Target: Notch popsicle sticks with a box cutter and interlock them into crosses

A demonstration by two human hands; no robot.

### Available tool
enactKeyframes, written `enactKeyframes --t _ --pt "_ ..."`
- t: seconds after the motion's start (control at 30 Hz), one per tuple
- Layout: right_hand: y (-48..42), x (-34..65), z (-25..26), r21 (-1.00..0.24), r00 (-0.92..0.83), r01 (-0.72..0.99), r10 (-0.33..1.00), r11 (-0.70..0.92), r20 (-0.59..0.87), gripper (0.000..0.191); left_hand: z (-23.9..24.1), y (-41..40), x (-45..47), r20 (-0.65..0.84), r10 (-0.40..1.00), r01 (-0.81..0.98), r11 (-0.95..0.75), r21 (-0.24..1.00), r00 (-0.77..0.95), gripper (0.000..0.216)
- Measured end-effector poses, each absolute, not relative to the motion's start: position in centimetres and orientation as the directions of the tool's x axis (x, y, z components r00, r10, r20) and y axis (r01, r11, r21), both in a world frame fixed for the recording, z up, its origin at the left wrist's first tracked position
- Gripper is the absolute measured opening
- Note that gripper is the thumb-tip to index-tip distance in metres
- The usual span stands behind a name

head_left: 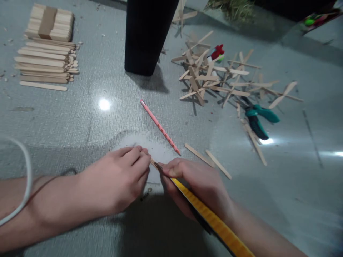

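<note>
My left hand (120, 178) lies low on the grey floor, its fingers pinched together on the end of a small wooden stick (153, 163). My right hand (195, 185) is closed round a yellow utility knife (214, 221), whose dark tip meets that stick right between the two hands. A pink pencil (160, 126) lies diagonally just beyond my fingers. Two loose wooden sticks (207, 160) rest to the right of the pencil.
Stacked and bundled wooden sticks (46, 46) sit at the far left. A black upright post (147, 35) stands at the back centre. Glued stick crosses (214, 75) are scattered at the right, with teal-handled pliers (258, 119) beside them. A white cable (24, 182) curves over my left forearm.
</note>
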State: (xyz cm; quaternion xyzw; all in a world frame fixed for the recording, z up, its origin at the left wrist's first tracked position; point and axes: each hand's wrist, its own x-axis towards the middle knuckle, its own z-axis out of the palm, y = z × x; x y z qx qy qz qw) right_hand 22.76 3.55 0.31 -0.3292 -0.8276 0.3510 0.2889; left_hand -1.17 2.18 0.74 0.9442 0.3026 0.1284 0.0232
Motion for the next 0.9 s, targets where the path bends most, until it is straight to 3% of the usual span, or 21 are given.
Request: enactKeyframes --t 0.27,0.47,0.9 --pt "4.0 23.4 0.2 -0.782 -0.494 0.299 0.79 0.547 0.363 0.025 1.1 2.3 -1.2 0.158 0.595 0.579 -0.803 0.138 0.788 0.018" --pt "4.4 22.7 0.2 -0.753 -0.604 0.281 0.72 0.594 0.343 0.021 1.4 2.3 -1.1 0.127 0.612 0.598 -0.79 0.136 0.78 0.022" --pt "4.5 22.2 0.3 -0.718 -0.582 0.314 0.723 0.622 0.372 0.02 1.3 2.3 -1.0 0.184 0.62 0.607 -0.785 0.127 0.763 0.019"
